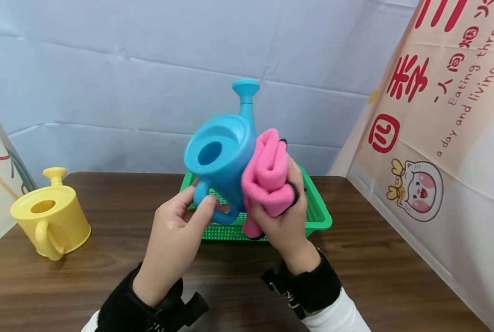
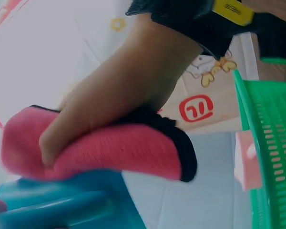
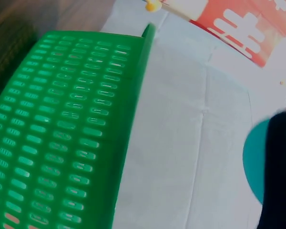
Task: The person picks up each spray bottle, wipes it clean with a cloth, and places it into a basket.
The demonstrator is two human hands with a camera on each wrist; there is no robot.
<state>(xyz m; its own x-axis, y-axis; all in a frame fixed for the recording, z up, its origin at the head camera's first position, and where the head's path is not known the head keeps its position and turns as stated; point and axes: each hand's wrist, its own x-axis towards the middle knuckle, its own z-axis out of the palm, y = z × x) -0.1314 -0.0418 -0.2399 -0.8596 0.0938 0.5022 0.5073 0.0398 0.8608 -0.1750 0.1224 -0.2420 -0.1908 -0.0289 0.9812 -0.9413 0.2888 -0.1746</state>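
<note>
A blue toy watering can point(image 1: 226, 173) is held up in front of the green basket, spout pointing up. My left hand point(image 1: 174, 235) grips its looped handle between thumb and fingers. Against the can's right side, my right hand point(image 1: 286, 226) clutches a folded pink cloth point(image 1: 267, 173) with black edging. The left wrist view shows that cloth point(image 2: 119, 152) pressed on the blue can point(image 2: 71, 205), the thumb lying over its folds. In the right wrist view only a slice of the can point(image 3: 255, 157) appears, partly hidden by a dark strip.
The green perforated basket point(image 1: 323, 220) stands on the dark wooden table point(image 1: 118, 203) behind my hands. A pink piece point(image 2: 248, 160) shows beside its wall in the left wrist view. At the far left stands a yellow watering can point(image 1: 74, 221). Printed cloth point(image 1: 396, 193) hangs along the right.
</note>
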